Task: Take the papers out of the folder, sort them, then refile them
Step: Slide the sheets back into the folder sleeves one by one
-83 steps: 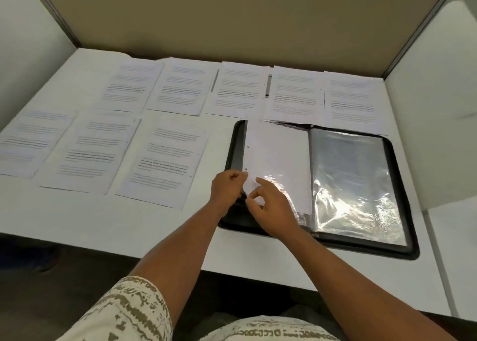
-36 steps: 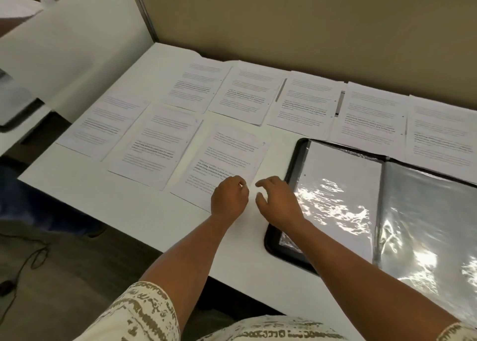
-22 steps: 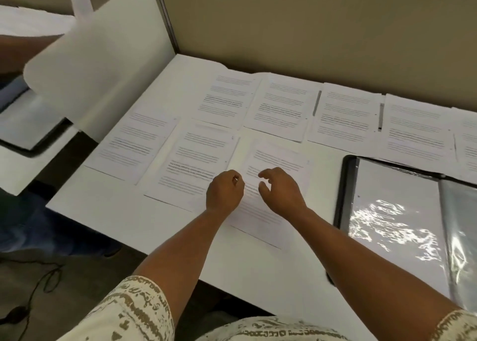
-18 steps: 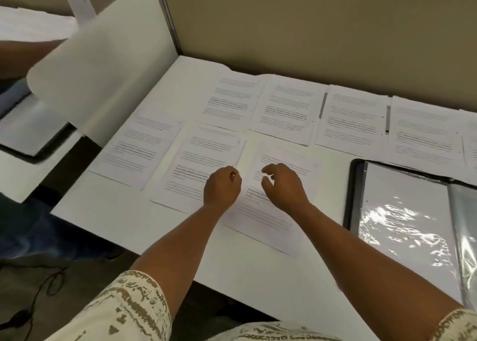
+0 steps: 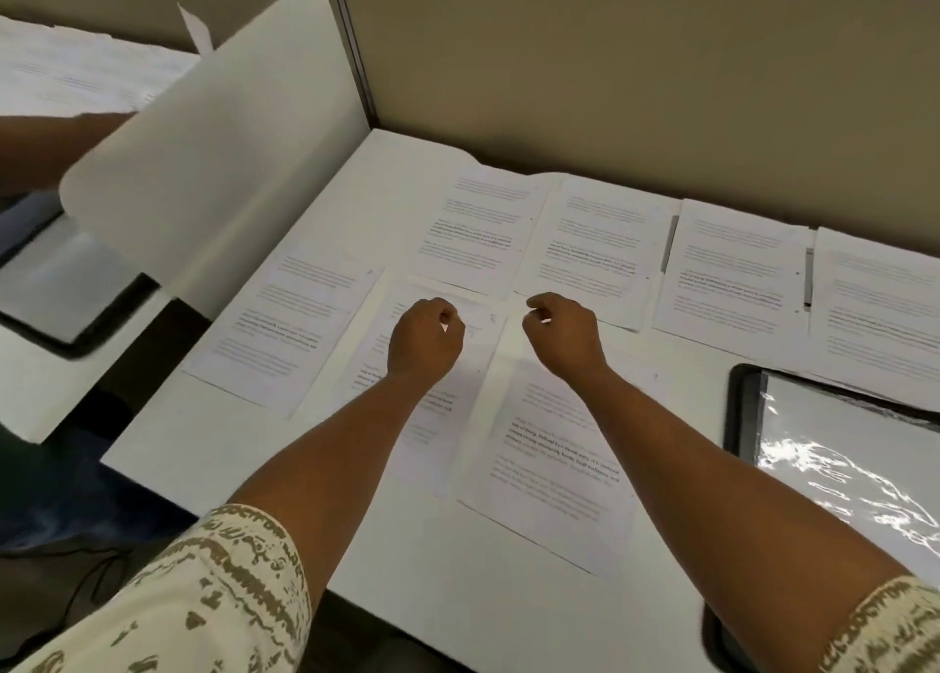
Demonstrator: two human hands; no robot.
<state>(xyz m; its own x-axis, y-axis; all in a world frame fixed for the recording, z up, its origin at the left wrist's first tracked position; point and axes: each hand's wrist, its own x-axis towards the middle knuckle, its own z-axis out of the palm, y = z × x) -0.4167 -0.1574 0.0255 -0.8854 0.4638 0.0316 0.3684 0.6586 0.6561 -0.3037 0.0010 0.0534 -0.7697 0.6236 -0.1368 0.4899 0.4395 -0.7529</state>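
Over the middle sheet (image 5: 432, 367) of the near row hangs the left hand (image 5: 424, 341), fingers curled into a loose fist with nothing in its grip. Just to its right the right hand (image 5: 562, 336) hovers above the top edge of the next sheet (image 5: 549, 448), thumb and forefinger curled close together; whether that grip pinches the paper's edge I cannot tell. Both sheets lie flat on the white surface (image 5: 458, 596), side by side, with a third sheet (image 5: 285, 326) to the left and a far row of papers (image 5: 605, 245) along the partition. At the right edge the open folder (image 5: 742, 408) lies well apart from both hands, its plastic sleeve (image 5: 839, 448) glinting. Half a second ago both hands sat closer together over the right-hand sheet; now they have spread apart and reached farther up the row, and the folder has slid farther toward the right edge of the view.
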